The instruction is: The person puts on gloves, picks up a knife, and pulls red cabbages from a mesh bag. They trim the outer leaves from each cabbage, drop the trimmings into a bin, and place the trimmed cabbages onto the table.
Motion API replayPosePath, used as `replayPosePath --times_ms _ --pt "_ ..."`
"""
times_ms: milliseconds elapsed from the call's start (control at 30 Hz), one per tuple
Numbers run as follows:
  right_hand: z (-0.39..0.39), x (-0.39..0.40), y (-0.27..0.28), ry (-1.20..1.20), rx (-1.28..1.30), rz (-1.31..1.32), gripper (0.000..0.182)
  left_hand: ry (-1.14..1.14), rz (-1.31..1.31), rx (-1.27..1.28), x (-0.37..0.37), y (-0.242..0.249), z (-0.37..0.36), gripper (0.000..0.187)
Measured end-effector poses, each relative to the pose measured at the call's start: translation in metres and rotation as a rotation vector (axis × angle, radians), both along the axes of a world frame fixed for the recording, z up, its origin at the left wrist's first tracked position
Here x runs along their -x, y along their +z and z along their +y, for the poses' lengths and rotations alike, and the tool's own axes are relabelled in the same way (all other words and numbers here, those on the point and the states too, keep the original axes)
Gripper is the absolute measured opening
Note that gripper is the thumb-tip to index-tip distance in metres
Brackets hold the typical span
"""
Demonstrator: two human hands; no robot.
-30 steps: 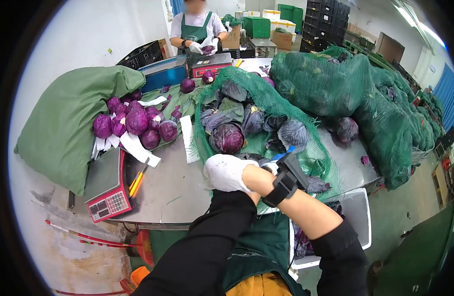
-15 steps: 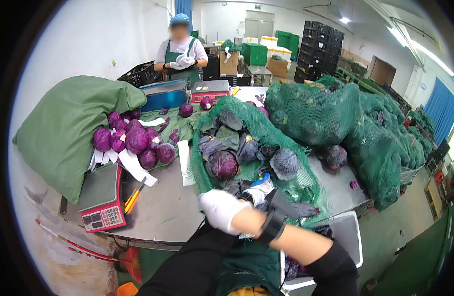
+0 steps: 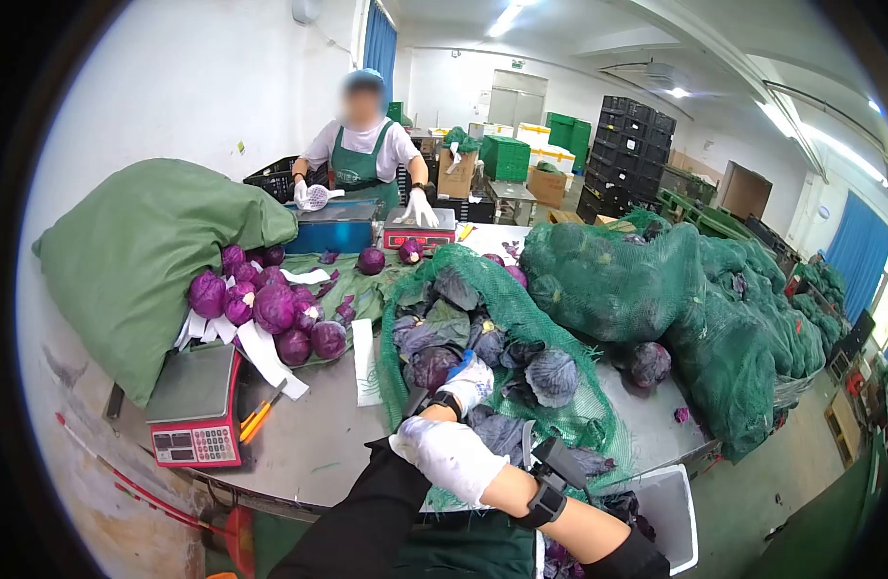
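My left hand (image 3: 469,380), in a white glove with blue on it, reaches over the green net and looks closed beside a dark purple cabbage (image 3: 430,370). What it holds is too small to make out. Nearer to me, my right hand (image 3: 454,457) in a white glove crosses over the left wrist; its fingers are hidden. Loose dark outer leaves (image 3: 497,431) lie just beyond it. More leafy cabbages, one a grey-purple head (image 3: 551,376), rest in the opened green net (image 3: 599,405).
Peeled purple cabbages (image 3: 274,307) lie left beside a green sack (image 3: 154,261), a red scale (image 3: 195,415) and orange-handled cutters (image 3: 259,417). Full net bags (image 3: 613,280) stand right. A white box (image 3: 672,516) sits below the table edge. Across the table stands a co-worker (image 3: 365,154).
My left hand has moved left to the dark cabbage, and my right hand slightly lower. The co-worker's hands have parted, one now over the far scale, the other with a white object.
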State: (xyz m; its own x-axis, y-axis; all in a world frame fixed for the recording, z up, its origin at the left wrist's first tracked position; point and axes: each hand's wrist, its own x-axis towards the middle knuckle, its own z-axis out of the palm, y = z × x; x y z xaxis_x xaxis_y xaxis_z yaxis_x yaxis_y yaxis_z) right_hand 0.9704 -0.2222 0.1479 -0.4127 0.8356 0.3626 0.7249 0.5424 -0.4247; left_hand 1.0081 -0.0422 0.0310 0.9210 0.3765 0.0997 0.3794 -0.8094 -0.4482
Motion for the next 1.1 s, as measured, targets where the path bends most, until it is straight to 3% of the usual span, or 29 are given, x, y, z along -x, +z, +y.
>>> replayPosePath --times_ms 67,133,167,200,233,267,300,333,400,467,533,600,667,733,767,800,833,867,933,967,1000,1033,1100 --pt "0.017 -0.004 -0.017 0.103 0.051 0.017 0.022 -0.037 0.043 0.03 -0.005 0.0 -0.008 0.026" --pt "0.021 0.0 -0.014 0.58 0.048 0.295 0.022 -0.11 -0.076 -0.042 -0.01 -0.014 -0.004 0.024" --pt "-0.006 0.007 -0.003 0.184 0.033 0.147 0.018 -0.055 -0.133 -0.088 -0.017 -0.025 0.005 0.022" --pt "-0.024 0.007 0.021 0.227 -0.306 0.287 0.016 0.032 -0.241 -0.014 -0.02 -0.021 0.01 0.019" --pt "-0.027 -0.002 0.018 0.124 -0.363 0.259 0.016 0.056 -0.453 -0.185 -0.017 -0.024 0.023 0.019" --pt "-0.03 -0.013 0.014 0.02 -0.416 0.229 0.017 0.108 -0.665 -0.164 -0.006 0.005 0.022 0.019" --pt "-0.039 -0.023 0.027 -0.191 0.066 0.504 0.021 0.23 -0.851 0.328 -0.004 0.038 0.036 0.019" --pt "-0.048 -0.027 0.037 -0.396 0.559 0.755 0.028 0.275 -1.104 0.542 -0.002 0.04 0.069 0.021" --pt "-0.041 -0.032 0.006 -0.377 0.839 1.088 0.036 0.215 -1.68 1.379 0.014 0.054 0.105 0.026" --pt "-0.035 -0.014 -0.03 -0.151 0.97 1.455 0.047 0.307 -1.912 1.778 0.026 0.077 0.109 0.035" --pt "-0.026 0.016 -0.056 0.041 1.15 1.808 0.048 0.294 -1.947 1.828 0.032 0.088 0.096 0.042" --pt "-0.051 0.042 -0.037 0.163 1.235 1.602 0.051 0.229 -1.94 1.924 0.032 0.074 0.106 0.039" --pt "-0.054 0.053 -0.034 0.348 1.507 1.109 0.058 0.158 -1.918 2.186 0.044 0.073 0.117 0.032" --pt "-0.056 0.037 -0.025 0.394 1.387 0.776 0.053 0.02 -1.831 2.275 0.068 0.096 0.104 0.033" --pt "-0.054 0.029 -0.013 0.154 1.277 0.503 0.045 -0.061 -1.724 2.226 0.084 0.104 0.098 0.034" --pt "-0.057 0.006 -0.053 0.076 0.943 0.669 0.04 -0.146 -1.625 2.172 0.098 0.114 0.089 0.035" --pt "-0.055 -0.021 -0.056 -0.225 0.73 0.478 0.035 -0.138 -1.555 1.893 0.113 0.127 0.061 0.04" --pt "-0.047 -0.055 -0.109 -0.442 0.223 0.337 0.033 -0.107 -1.442 1.657 0.125 0.133 0.036 0.045" --pt "-0.052 -0.108 -0.119 -0.975 0.336 0.246 0.047 -0.088 -1.179 1.468 0.141 0.106 0.028 0.048" --pt "-0.056 -0.133 -0.154 -1.059 0.407 0.246 0.055 0.011 -1.054 1.379 0.144 0.087 0.022 0.043" --pt "-0.06 -0.143 -0.173 -1.061 0.338 0.002 0.063 0.234 -0.819 1.264 0.145 0.084 0.012 0.039" --pt "-0.062 -0.145 -0.191 -1.037 0.445 -0.063 0.065 0.101 -0.742 0.992 0.143 0.053 0.019 0.038" --pt "-0.06 -0.146 -0.203 -0.988 0.575 -0.135 0.067 0.123 -0.62 0.728 0.128 0.03 0.026 0.041"
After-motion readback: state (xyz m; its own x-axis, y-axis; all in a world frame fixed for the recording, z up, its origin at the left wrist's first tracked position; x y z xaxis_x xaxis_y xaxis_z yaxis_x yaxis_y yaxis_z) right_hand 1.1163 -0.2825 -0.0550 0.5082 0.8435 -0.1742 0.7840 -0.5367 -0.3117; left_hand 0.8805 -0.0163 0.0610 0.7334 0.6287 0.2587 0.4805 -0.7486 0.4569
